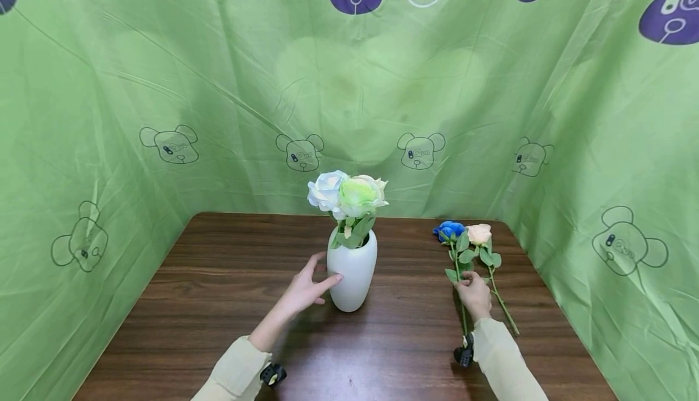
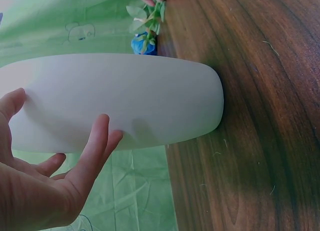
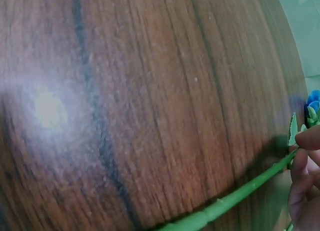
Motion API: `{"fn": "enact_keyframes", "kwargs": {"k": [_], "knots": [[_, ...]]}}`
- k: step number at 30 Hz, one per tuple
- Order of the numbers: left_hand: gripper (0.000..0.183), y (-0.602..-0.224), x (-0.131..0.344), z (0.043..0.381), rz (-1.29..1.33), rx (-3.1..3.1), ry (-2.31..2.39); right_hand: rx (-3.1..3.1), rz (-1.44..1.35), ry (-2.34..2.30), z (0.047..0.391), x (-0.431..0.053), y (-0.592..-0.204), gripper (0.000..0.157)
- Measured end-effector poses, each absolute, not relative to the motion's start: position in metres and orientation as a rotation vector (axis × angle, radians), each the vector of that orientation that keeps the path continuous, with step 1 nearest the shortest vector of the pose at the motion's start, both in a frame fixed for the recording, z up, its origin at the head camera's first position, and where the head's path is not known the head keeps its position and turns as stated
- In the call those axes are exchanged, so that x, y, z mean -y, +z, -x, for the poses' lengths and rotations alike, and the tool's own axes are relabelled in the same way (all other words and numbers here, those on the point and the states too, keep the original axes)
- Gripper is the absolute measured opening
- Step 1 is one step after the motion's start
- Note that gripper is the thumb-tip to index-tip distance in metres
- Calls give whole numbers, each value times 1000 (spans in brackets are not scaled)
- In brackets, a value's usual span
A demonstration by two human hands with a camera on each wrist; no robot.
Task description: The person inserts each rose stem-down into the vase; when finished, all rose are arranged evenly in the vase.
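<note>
A white vase [image 1: 352,273] stands upright on the table, holding a pale blue flower [image 1: 326,192] and a green-and-cream flower [image 1: 360,195] with leaves. Beside its left side is my left hand [image 1: 307,286], fingers spread, the thumb touching the front of the vase. The left wrist view shows these fingers [image 2: 100,133] against the vase wall [image 2: 150,96]. On the right, my right hand [image 1: 474,295] pinches the green stem [image 3: 235,196] of a blue rose [image 1: 450,231] between thumb and fingers. A pale pink rose [image 1: 479,234] lies just to the right of that hand.
The dark wooden table [image 1: 218,292] has its back edge close to a green printed cloth [image 1: 349,97], which also hangs at both sides. The blue rose lies near the table's back right corner, its stem running toward the front.
</note>
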State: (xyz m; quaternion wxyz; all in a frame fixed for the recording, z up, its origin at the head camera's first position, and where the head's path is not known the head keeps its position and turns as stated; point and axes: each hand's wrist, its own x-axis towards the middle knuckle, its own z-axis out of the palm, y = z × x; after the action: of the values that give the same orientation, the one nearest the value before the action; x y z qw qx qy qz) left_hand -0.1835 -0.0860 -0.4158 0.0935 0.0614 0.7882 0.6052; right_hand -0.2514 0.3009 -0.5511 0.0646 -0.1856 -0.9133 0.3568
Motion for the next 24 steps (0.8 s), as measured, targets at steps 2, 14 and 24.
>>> {"fn": "enact_keyframes", "kwargs": {"k": [2, 14, 24], "knots": [[64, -417, 86, 184, -184, -2335, 1800, 2746, 505, 1060, 252, -300, -552, 35], [64, -419, 86, 186, -174, -2339, 1787, 2570, 394, 1449, 256, -280, -557, 39], [72, -453, 90, 204, -164, -2338, 1802, 2384, 289, 1681, 253, -257, -544, 40]]}}
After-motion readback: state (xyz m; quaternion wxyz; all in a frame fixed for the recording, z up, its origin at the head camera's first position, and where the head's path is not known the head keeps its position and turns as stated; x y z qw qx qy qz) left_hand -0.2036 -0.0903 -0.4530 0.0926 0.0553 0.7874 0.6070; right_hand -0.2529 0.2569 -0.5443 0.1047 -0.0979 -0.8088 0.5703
